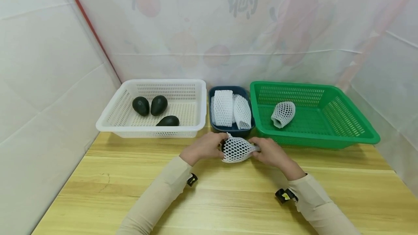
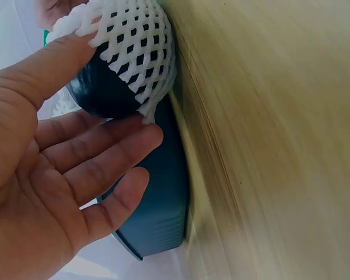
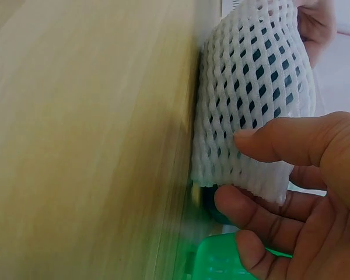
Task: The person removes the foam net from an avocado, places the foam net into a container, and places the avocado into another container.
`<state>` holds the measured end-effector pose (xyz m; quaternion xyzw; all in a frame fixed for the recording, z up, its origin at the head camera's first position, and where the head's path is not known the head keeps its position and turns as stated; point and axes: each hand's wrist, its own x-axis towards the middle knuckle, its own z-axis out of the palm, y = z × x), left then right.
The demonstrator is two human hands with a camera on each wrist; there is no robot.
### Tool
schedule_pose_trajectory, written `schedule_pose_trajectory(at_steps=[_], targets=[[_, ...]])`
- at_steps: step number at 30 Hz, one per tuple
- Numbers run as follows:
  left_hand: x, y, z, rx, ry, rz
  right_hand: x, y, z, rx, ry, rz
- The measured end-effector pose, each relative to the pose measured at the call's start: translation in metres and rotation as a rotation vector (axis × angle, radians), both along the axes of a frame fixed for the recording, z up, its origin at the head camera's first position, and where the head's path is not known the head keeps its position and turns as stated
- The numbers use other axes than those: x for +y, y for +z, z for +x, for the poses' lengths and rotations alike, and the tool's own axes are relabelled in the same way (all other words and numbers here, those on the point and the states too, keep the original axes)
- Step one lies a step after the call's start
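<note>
A dark avocado (image 2: 105, 93) lies mostly inside a white foam net sleeve (image 1: 237, 149), just above the table in front of the blue bin. Its bare end pokes out on the left. My left hand (image 1: 206, 145) holds the sleeve's open edge around that end, thumb on the net and fingertips at its lower rim. At the other end, my right hand (image 1: 269, 151) pinches the gathered tail of the sleeve between thumb and fingers. In the right wrist view the dark fruit (image 3: 271, 64) shows through the mesh.
A white basket (image 1: 107, 119) on the left has three avocados (image 1: 159, 105). The dark blue bin (image 1: 212, 90) in the middle contains flat foam sleeves (image 1: 223, 108). Inside the green basket (image 1: 356, 111) on the right sits one netted piece (image 1: 283, 114). White sheeting (image 1: 196, 28) surrounds the wooden table (image 1: 235, 202).
</note>
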<state>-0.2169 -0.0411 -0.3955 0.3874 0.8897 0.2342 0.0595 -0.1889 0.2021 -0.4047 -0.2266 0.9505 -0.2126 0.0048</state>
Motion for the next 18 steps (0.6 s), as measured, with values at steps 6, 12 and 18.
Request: schedule_pose_trajectory(at_steps=[6,12,18], targets=[[-0.0005,-0.0015,-0.0005,0.038,-0.001,-0.005,0.0012,-0.0018,0.0007,0.051,0.006,-0.019],[-0.0049,-0.0021,0.0,0.047,0.008,-0.002,0.0039,-0.0013,0.0016,0.04,-0.027,-0.044],[-0.0078,-0.0041,-0.0007,0.013,0.0,0.027,0.006,-0.0005,0.0021,0.044,-0.033,-0.038]])
